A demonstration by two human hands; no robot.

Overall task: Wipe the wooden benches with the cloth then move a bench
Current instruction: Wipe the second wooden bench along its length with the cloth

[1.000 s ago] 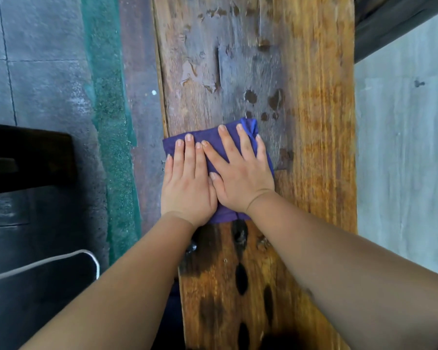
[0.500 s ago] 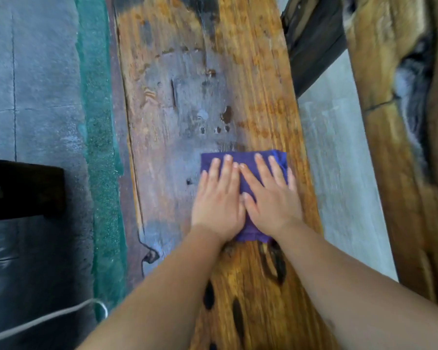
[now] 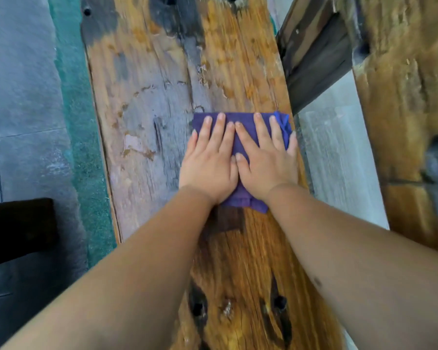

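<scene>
here one purple cloth (image 3: 240,145) is pressed flat on one wooden bench (image 3: 162,97) by two hands, left hand (image 3: 210,162) and right hand (image 3: 266,160), fingers spread open; most of the cloth is hidden beneath them.

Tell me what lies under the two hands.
A folded purple cloth lies under the left hand and right hand, flat on the wooden bench. The bench surface beneath the cloth is covered, so its state cannot be seen.

The head camera looks steeply down, close over the bench (image 3: 162,102).
</scene>
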